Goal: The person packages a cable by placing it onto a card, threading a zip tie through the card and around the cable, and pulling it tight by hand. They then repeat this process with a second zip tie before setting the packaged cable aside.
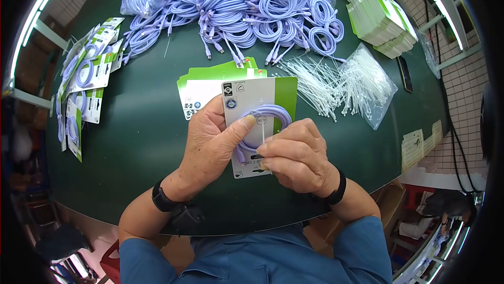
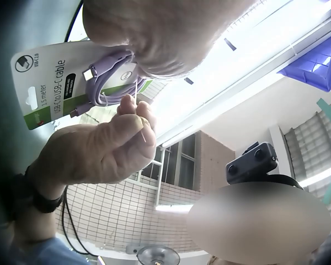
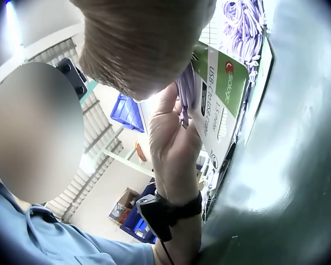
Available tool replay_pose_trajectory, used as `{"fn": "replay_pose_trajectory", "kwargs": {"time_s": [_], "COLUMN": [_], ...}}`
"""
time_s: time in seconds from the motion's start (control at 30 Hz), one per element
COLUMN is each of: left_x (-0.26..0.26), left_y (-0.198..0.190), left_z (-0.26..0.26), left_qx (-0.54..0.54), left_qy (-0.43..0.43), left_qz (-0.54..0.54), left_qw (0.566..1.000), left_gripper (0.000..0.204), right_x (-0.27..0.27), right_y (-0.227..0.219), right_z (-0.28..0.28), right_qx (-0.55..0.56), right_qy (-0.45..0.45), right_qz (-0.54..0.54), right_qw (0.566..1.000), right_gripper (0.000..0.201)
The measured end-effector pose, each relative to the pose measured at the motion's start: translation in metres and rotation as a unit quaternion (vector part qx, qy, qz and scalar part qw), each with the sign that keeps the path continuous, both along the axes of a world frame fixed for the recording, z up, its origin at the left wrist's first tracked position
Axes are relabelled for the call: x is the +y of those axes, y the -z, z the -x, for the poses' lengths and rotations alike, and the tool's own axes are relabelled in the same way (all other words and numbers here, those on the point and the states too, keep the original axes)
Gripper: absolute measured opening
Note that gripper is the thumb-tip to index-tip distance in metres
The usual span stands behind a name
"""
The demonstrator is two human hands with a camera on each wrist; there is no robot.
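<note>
My left hand (image 1: pixel 207 131) holds a white and green packaging card (image 1: pixel 286 88), its thumb pressing a coiled lilac USB-C cable (image 1: pixel 282 112) against the card's face. A thin white cable tie (image 1: pixel 263 136) runs over the coil. My right hand (image 1: pixel 300 153) pinches the tie's end between thumb and fingers, low on the coil. In the left wrist view, the tie's tip pokes out past the fingertips of that hand (image 2: pixel 99 152), and a cable plug (image 2: pixel 102 66) shows on the coil. From the right wrist, the card (image 3: pixel 218 105) appears edge-on beside the left hand (image 3: pixel 174 132).
A heap of coiled lilac cables (image 1: pixel 252 8) covers the table's far side. Loose white cable ties (image 1: pixel 315 84) spill from a clear bag (image 1: pixel 375 92) at right. Card stacks (image 1: pixel 375 16) stand behind; more cards (image 1: pixel 202 87) lie mid-table. Carded cables (image 1: pixel 86 81) are piled at left.
</note>
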State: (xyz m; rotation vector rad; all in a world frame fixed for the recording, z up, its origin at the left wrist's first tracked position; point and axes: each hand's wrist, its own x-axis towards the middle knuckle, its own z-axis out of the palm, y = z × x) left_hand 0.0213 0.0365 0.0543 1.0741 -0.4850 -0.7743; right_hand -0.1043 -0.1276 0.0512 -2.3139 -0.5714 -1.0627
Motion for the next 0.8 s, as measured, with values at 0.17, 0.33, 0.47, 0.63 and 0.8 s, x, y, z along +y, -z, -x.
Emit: {"fn": "replay_pose_trajectory", "kwargs": {"time_s": [0.17,0.33,0.47,0.63,0.8], "left_x": [-0.0015,-0.0007,-0.0009,-0.0013,-0.0009], "left_y": [0.0013,0.002,0.0,0.0033,0.0055], "left_z": [-0.0004,-0.0006,-0.0006,0.0004,0.0011], "left_qx": [0.017,0.022,0.024,0.022,0.013], "left_qy": [-0.004,0.002,0.001,-0.004,-0.005], "left_qz": [0.002,-0.002,-0.004,-0.002,-0.013], "left_qw": [1.0,1.0,1.0,1.0,1.0], "left_gripper": [0.034,0.035,0.035,0.035,0.034], "right_x": [0.0049,0.0051,0.0055,0.0073,0.0033], "right_y": [0.004,0.003,0.0033,0.0037,0.0071], "right_z": [0.0016,0.0011,0.0012,0.0002,-0.0008], "right_qx": [0.012,0.02,0.023,0.027,0.024], "right_qy": [-0.037,-0.048,-0.052,-0.056,-0.044], "right_qz": [-0.049,-0.043,-0.052,-0.062,-0.042], "right_qw": [0.998,0.998,0.997,0.996,0.998], "right_gripper": [0.028,0.029,0.029,0.031,0.033]}}
